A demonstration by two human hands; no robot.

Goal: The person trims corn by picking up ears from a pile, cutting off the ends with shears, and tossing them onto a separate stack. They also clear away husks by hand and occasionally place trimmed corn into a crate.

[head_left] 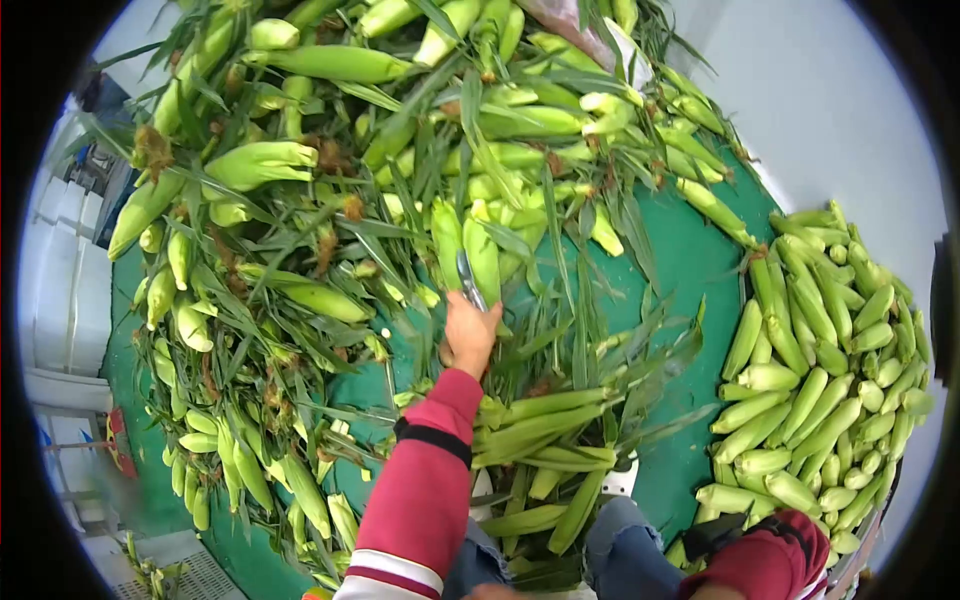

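Note:
My left hand (472,332) is closed at the centre, reaching forward to the edge of the big corn heap. A grey metal tool (466,275), perhaps a knife, sticks up from its fingers. Right beside the tool stand green ears of corn in their husks (483,255). Of my right arm only the red sleeve (775,560) shows at the bottom right; the hand itself cannot be made out. Loose husks and long leaves (545,420) lie between my left arm and the green floor on the right.
A large heap of leafy corn (330,65) fills the back and left. Trimmed ears (820,400) are piled at the right by a pale wall. A white perforated crate (190,565) stands bottom left. My knees and white shoes are below.

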